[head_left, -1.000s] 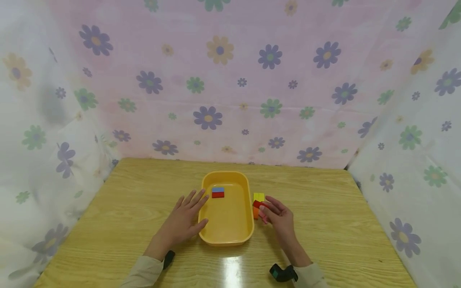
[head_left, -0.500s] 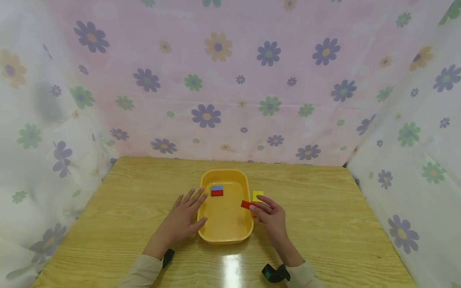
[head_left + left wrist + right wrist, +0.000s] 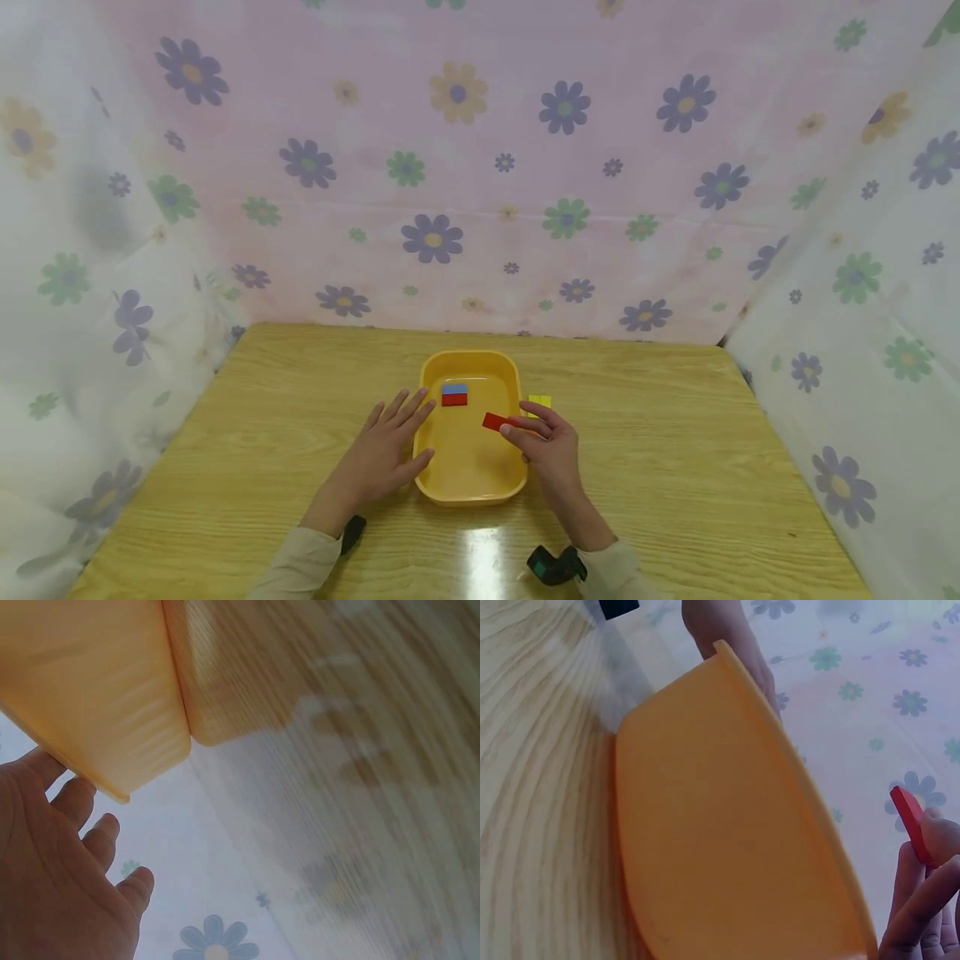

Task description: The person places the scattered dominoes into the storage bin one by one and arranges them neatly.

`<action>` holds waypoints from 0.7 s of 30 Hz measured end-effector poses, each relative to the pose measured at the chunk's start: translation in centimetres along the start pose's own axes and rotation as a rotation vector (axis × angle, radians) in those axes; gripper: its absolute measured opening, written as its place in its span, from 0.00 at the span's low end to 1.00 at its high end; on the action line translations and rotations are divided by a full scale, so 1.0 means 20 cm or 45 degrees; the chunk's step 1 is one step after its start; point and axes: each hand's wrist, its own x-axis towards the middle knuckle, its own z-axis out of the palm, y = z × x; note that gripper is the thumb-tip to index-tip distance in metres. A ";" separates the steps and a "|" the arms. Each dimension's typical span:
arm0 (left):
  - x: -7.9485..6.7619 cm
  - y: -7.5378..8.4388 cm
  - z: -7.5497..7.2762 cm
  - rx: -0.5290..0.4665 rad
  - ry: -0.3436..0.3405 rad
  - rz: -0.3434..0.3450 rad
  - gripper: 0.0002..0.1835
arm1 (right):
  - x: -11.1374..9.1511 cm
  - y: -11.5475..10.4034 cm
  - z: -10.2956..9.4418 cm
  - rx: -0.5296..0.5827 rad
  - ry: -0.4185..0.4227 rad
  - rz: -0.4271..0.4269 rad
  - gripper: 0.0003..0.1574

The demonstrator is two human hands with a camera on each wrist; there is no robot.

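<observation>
My right hand (image 3: 553, 454) pinches a small flat red block (image 3: 495, 422) between thumb and fingers, over the right half of a yellow plastic tray (image 3: 472, 498). In the right wrist view the same red block (image 3: 909, 817) shows above the level of the tray's rim. Spread over the tray's left rim, my left hand (image 3: 378, 458) has its fingers extended; in the left wrist view its fingertips lie at the rim. Inside the tray, toward the back left, a blue block (image 3: 454, 389) and a second red block (image 3: 454, 400) lie side by side, long edges together.
Yellow blocks (image 3: 540, 402) lie on the wooden table (image 3: 660, 417) just right of the tray, partly covered by my right hand. Flower-printed sheets (image 3: 480, 167) stand behind the table and at both sides. Each wrist wears a black device (image 3: 557, 567).
My right hand has carried the red block leftward from the blocks beside the tray to over the tray. The orange and pink blocks there are now hidden behind the hand. My left hand stays put.
</observation>
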 end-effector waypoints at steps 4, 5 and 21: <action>0.00 0.00 0.00 -0.006 0.001 -0.003 0.39 | 0.00 -0.02 0.04 -0.016 0.012 -0.013 0.31; 0.00 0.00 0.00 -0.007 -0.001 -0.004 0.39 | 0.00 -0.03 0.05 -0.019 0.012 -0.022 0.30; 0.01 0.00 0.00 0.016 -0.006 -0.012 0.39 | 0.16 -0.21 0.28 -0.100 -0.119 -0.317 0.20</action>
